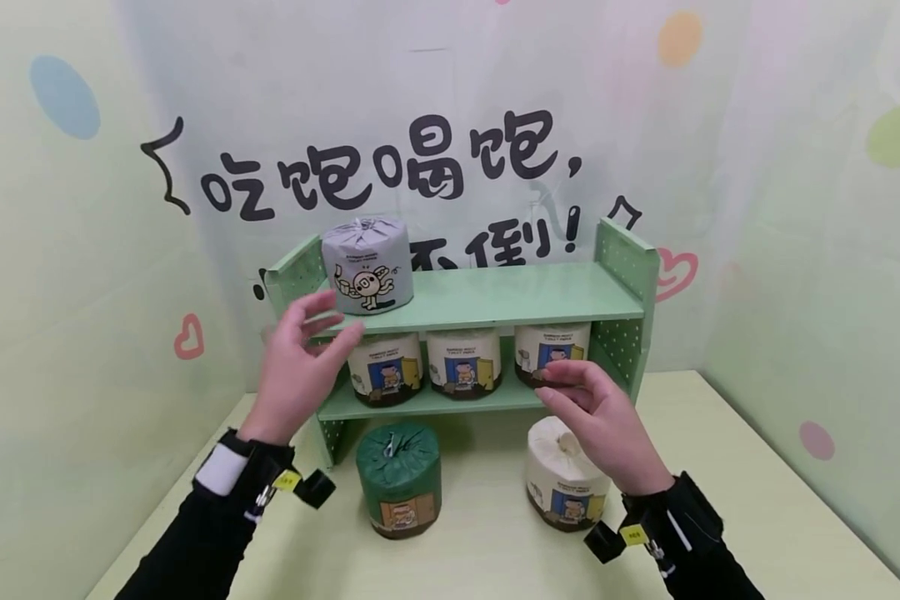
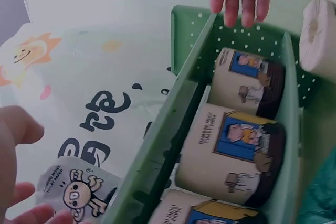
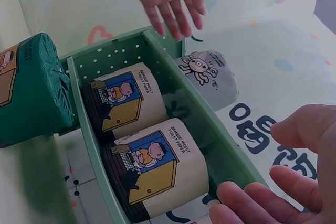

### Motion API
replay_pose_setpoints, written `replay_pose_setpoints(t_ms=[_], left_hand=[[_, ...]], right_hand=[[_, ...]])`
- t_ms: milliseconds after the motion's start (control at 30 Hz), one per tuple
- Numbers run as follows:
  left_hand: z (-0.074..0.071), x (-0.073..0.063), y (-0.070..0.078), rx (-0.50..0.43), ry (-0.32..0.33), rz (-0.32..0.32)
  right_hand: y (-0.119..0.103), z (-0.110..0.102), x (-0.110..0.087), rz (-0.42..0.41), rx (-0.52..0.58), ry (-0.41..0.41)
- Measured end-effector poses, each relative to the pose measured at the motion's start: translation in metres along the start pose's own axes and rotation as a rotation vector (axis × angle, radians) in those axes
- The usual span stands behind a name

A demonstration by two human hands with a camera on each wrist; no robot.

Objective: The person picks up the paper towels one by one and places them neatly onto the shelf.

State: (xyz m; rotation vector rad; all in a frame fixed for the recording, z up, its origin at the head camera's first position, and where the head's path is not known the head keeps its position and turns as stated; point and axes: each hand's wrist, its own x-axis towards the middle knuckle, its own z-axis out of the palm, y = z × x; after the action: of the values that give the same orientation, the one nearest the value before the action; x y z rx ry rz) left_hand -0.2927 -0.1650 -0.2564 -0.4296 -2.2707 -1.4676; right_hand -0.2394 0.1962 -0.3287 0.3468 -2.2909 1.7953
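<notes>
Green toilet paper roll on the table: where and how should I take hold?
I'd take the green toilet paper roll around its curved side wall, probably coming from the near side: it stands upright, the shelf unit is behind it, and its crumpled top looks less firm.

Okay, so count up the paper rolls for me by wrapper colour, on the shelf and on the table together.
Cream rolls: 4
Green roll: 1
Lilac roll: 1
Total: 6
</notes>
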Motion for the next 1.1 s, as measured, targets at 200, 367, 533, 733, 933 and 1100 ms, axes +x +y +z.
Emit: replay_pose_setpoints(t_ms=[200,367,533,733,933,1100], left_hand=[[0.001,-0.031,-0.027,-0.015,-0.142,-0.071],[0.003,-0.051,-0.053,-0.008,-0.208,-0.126],[0.007,-0.066,-0.075,-0.02,-0.245,-0.194],[0.014,-0.081,-0.097,-0.032,-0.303,-0.265],[0.027,-0.09,-0.119,-0.01,-0.395,-0.344],[0.038,-0.092,-0.131,-0.051,-0.464,-0.408]], right_hand=[[0.0,0.001,-0.001,0.008,0.009,-0.003],[0.002,0.001,-0.001,0.008,0.009,-0.008],[0.001,0.002,-0.001,-0.007,0.009,-0.01],[0.002,0.002,-0.001,-0.006,0.016,-0.017],[0.001,0.003,-0.001,-0.003,0.016,-0.02],[0.001,0.003,-0.001,0.0,0.014,-0.02]])
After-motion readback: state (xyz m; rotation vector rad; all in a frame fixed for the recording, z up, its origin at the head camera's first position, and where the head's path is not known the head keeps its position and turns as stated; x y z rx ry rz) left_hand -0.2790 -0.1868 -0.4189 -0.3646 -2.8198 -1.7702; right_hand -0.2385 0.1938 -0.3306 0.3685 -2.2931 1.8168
